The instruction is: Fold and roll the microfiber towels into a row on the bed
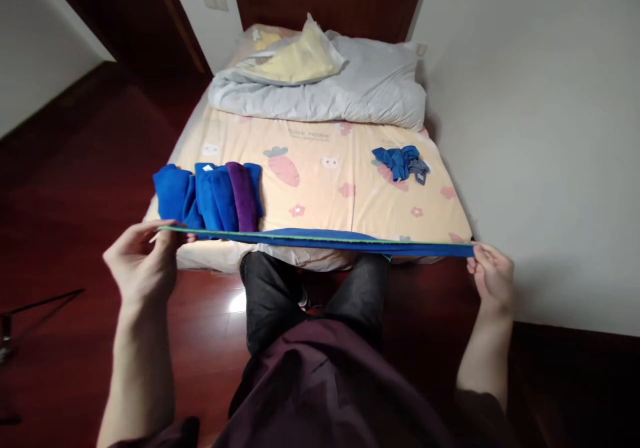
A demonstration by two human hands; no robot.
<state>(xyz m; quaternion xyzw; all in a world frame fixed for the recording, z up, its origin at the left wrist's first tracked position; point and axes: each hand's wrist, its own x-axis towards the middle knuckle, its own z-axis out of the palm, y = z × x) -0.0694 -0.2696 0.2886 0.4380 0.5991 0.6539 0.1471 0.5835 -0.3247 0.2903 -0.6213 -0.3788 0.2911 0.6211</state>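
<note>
A blue cloth with a green edge (325,241) is stretched nearly straight between my two hands, seen almost edge-on. My left hand (145,258) pinches its left end between thumb and fingers. At the other end, my right hand (493,271) is closed on the right corner. Just beyond the left part of the cloth, several folded blue cloths (216,195) lie side by side on the bed, with a folded purple cloth (242,196) among them. Farther right on the bed rests a crumpled blue cloth (397,161) with a greyish piece and a small label.
The bed (320,201) has a peach sheet printed with carrots and flowers. A grey quilt (375,75) and a yellow pillow (300,58) are near the headboard (330,1). White wall (540,155) stands close on the right; dark red floor (210,341) surrounds my legs.
</note>
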